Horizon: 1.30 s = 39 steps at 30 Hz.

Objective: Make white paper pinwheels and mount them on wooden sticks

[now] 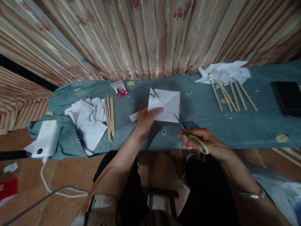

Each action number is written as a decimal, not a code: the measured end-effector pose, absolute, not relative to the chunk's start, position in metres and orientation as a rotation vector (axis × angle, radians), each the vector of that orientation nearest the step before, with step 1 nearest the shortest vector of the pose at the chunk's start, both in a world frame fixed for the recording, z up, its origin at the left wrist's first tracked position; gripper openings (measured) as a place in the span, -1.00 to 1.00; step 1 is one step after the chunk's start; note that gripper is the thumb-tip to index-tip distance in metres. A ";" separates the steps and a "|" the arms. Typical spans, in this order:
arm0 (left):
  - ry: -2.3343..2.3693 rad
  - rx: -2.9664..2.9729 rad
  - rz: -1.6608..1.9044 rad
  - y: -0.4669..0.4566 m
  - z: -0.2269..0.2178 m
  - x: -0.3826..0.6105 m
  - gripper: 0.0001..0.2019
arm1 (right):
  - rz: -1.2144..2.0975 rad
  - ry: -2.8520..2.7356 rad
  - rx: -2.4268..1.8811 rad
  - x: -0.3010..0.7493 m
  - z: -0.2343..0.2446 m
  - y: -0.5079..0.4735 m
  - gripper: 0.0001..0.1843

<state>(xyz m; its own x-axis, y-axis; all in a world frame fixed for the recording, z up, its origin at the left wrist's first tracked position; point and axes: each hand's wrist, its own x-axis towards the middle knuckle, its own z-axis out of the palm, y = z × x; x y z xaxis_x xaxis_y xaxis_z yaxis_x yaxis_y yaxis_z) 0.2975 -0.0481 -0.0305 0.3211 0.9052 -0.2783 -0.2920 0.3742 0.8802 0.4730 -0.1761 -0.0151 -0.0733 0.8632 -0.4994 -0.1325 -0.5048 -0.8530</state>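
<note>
My left hand (147, 121) pinches a square white paper sheet (170, 105) by its lower left part, thumb on top. Crease lines run across the sheet, and a slit is cut in from its upper left corner, beside a dark printed pattern. In my right hand (203, 141) are scissors (198, 143) with light green handles, fingers through the loops. Their blades stand slightly apart at the sheet's lower right part; whether they touch the paper I cannot tell. A small whitish strip (134, 117) lies by my left hand, partly hidden.
Left on the blue-green cloth (131, 138) lie stacked paper sheets (94, 135), several wooden sticks (113, 116), a red-and-white box of metal pins (121, 91) and a white power bank (50, 135). Paper pinwheels (225, 73) on sticks lie right, near a black phone-like object (285, 99). A curtain (152, 37) hangs behind.
</note>
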 end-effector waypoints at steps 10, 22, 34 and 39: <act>0.882 0.810 0.912 -0.050 -0.029 0.298 -0.75 | 1.688 -0.792 -1.447 0.471 -0.014 -0.175 -0.49; 0.873 0.822 0.908 -0.050 -0.031 0.298 -0.73 | 1.755 -0.765 -1.473 0.473 -0.020 -0.176 -0.44; 0.889 0.789 0.917 -0.050 -0.030 0.297 -0.73 | 1.761 -0.709 -1.495 0.471 -0.020 -0.176 -0.42; 0.888 0.811 0.907 -0.052 -0.030 0.299 -0.73 | 1.760 -0.726 -1.470 0.471 -0.020 -0.176 -0.43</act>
<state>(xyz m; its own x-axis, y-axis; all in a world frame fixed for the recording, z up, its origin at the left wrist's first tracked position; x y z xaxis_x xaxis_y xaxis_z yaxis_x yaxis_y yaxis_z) 0.2986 -0.0519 -0.0304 0.3358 0.8976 -0.2855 -0.3037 0.3901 0.8692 0.4713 -0.1762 -0.0203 -0.0907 0.8127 -0.5755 -0.1700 -0.5821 -0.7952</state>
